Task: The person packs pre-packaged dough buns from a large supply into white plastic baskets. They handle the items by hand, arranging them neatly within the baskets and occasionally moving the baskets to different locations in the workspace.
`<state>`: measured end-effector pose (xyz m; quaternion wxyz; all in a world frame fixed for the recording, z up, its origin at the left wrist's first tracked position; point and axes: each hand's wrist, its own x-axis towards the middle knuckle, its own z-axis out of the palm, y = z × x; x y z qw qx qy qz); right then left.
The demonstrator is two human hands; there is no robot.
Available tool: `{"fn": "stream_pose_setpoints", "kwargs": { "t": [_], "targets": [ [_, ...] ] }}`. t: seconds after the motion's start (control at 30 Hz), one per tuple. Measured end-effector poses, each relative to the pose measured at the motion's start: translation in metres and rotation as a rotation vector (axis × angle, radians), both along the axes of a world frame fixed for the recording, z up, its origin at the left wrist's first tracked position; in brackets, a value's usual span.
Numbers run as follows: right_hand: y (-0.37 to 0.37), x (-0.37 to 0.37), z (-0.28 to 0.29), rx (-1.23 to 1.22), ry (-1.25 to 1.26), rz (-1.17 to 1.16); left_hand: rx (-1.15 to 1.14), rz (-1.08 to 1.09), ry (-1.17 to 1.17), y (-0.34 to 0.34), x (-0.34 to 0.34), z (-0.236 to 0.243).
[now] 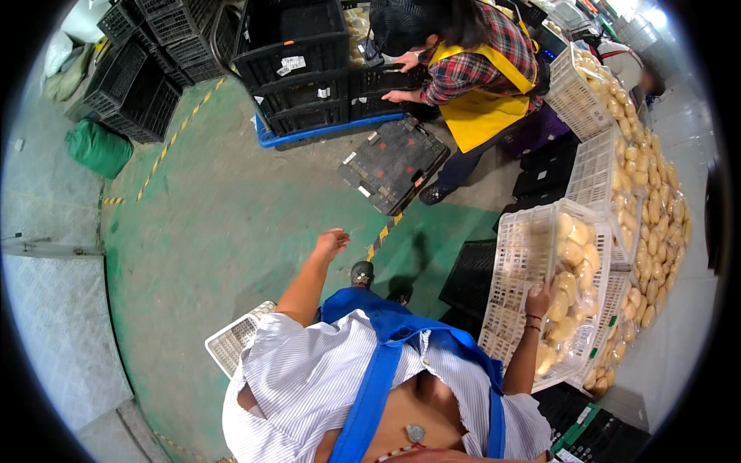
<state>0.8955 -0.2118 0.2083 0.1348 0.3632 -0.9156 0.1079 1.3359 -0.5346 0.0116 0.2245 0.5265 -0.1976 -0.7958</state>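
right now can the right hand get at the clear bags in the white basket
Probably yes: the right hand is at the rim of the white basket, whose top looks open, and the clear bags lie right beside it.

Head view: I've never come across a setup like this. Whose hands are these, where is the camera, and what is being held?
There is no machine here, just a person's bare hands. The single picture comes from a wide fisheye camera on that person's head, looking down, so straight edges bend near the rim.

The left hand is open above the green floor, with nothing visible in it. The right hand is at a white crate of pale yellow, bagged items; whether it grips the rim or the contents, I cannot tell.

On the floor ahead lies a flat black crate. Beyond it, a co-worker in a yellow apron has both hands at stacked black crates.
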Motion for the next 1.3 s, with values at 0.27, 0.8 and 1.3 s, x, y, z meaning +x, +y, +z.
{"fn": "stream_pose_setpoints", "kwargs": {
  "t": [0.27, 0.8, 1.3],
  "targets": [
    [0.022, -0.023, 0.011, -0.082, -0.246, 0.098, -0.207, -0.238, 0.111, -0.065, -0.030, 0.020],
    [0.292, -0.062, 0.060, -0.302, -0.164, -0.501, -0.298, -1.166, 0.078, 0.098, -0.296, 0.101],
    [0.363, -0.094, 0.026, 0.521, -0.297, 0.083, -0.176, -1.107, 0.138, 0.274, -0.409, 0.165]
  ]
}}
